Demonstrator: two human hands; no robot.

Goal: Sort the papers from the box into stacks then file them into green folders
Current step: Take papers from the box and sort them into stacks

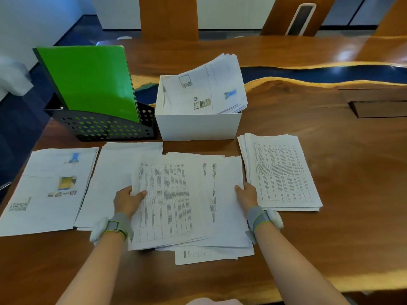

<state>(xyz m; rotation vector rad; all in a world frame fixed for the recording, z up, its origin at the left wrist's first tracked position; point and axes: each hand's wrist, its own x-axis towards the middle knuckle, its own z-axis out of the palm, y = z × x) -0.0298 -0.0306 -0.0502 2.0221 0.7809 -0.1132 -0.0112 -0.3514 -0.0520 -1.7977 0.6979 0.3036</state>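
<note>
Worktop (pixel 330 238): glossy brown wood with a winding blue inlay (pixel 308 73) edged in yellow across the far part. A rectangular recess (pixel 378 108) is set in at the right.

Room: white wall (pixel 33 18), dark blue floor (pixel 19 128), and wooden pillars (pixel 168 16) beyond the far edge.

Box (pixel 198 126): white, open, left of centre. Loose papers (pixel 211 86) stick out over its right rim. Just left of it, touching or nearly so, a black perforated rack (pixel 103 127) holds the green folders (pixel 90 80) leaning upright.

Four lots lie in front of the box:
- The left stack (pixel 44 194) has pictures and a QR code on top.
- The second stack (pixel 110 172) is faintly printed and partly under the pile.
- The pile (pixel 187 194) in the middle is untidy and fanned, with a table sheet on top.
- The right stack (pixel 284 172) is squared table sheets, apart from the pile.

Left hand (pixel 126 200): grips the pile's left edge, thumb on top.

Right hand (pixel 247 195): holds the pile's right edge, thumb on top, fingers hidden beneath.

Grey bands (pixel 116 225) on both wrists.
</note>
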